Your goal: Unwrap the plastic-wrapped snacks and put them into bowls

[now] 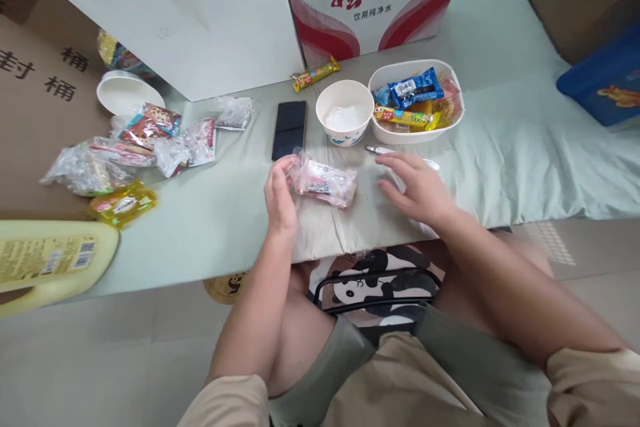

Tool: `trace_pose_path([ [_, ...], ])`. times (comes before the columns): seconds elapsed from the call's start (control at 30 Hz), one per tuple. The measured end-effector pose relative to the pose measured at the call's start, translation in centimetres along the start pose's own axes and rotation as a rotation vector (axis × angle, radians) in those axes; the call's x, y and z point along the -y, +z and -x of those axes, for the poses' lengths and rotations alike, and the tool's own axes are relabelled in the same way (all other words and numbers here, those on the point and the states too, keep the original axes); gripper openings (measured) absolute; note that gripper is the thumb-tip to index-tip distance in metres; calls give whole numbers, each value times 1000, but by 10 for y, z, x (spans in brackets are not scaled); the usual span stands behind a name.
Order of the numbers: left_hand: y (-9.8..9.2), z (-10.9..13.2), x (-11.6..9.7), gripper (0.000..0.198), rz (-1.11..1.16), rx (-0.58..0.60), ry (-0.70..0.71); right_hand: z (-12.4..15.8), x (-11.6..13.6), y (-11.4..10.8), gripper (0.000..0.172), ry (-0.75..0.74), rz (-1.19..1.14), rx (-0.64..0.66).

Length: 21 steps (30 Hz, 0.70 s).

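Observation:
A snack packet (327,181) in clear, wrinkled plastic lies near the front of the green-covered surface. My left hand (281,193) is closed on its left end, fingers curled at the loose wrapper. To the right, my right hand (417,188) is open, fingers apart and holding nothing. It hovers over or rests beside a slim white tool with a metal tip (376,149), which it partly covers, so I cannot tell its kind. Behind the packet stand a white paper bowl (345,91) with clear plastic inside and a white oval tub (416,136) of blue and yellow snack packets.
A dark phone (290,128) lies left of the bowl, with a yellow snack stick (316,73) behind. Wrapped snacks (125,150) and a tipped white bowl (127,92) are piled at left. Cartons (373,27) block the back; a yellow bottle (55,257) sits front left.

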State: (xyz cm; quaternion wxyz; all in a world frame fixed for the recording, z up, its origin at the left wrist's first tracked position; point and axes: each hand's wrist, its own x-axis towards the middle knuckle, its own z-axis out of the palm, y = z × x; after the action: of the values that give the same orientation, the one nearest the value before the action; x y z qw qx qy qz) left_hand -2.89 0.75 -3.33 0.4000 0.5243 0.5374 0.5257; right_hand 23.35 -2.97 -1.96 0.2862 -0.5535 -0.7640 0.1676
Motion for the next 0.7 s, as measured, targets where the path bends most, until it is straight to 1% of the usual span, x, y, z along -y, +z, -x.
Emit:
trace_pose_path([
  [0.07,-2,-2,0,50,10,35,-21,0,10,10,56,-110,-112,68],
  [0.13,-2,-1,-3,46,21,12,-43,0,18,19,66,-165,-163,111],
  [0.17,-3,-1,-6,42,63,-20,-68,0,21,23,67,-173,-168,128],
  [0.2,-3,-1,-8,38,134,-48,-102,0,23,25,65,-177,-163,148],
  [0.23,-5,-2,-11,36,218,-69,-137,0,24,27,59,-182,-151,174],
  [0.3,-9,-4,-14,37,350,-89,-206,0,24,27,40,-190,-120,221],
  [0.33,-12,-5,-14,37,377,-109,-233,0,23,25,30,-186,-113,221],
  [0.37,-16,-7,-13,35,377,-145,-251,0,22,22,23,-169,-118,193],
  [0.4,-20,-8,-11,32,356,-187,-263,0,19,18,20,-134,-126,135],
  [0.47,-29,-10,-6,31,258,-259,-267,-1,15,10,20,-13,-115,-30],
  [0.5,-33,-10,-4,35,177,-266,-246,-1,12,6,22,53,-86,-111],
  [0.53,-36,-10,-2,39,78,-243,-204,-1,11,3,25,107,-47,-171],
  [0.57,-38,-9,0,42,-27,-191,-143,-1,10,1,31,137,-9,-199],
  [0.6,-39,-7,1,43,-121,-112,-70,-1,10,0,37,136,21,-193],
  [0.7,-33,-3,1,37,-290,166,137,-1,14,5,57,49,100,-81],
])
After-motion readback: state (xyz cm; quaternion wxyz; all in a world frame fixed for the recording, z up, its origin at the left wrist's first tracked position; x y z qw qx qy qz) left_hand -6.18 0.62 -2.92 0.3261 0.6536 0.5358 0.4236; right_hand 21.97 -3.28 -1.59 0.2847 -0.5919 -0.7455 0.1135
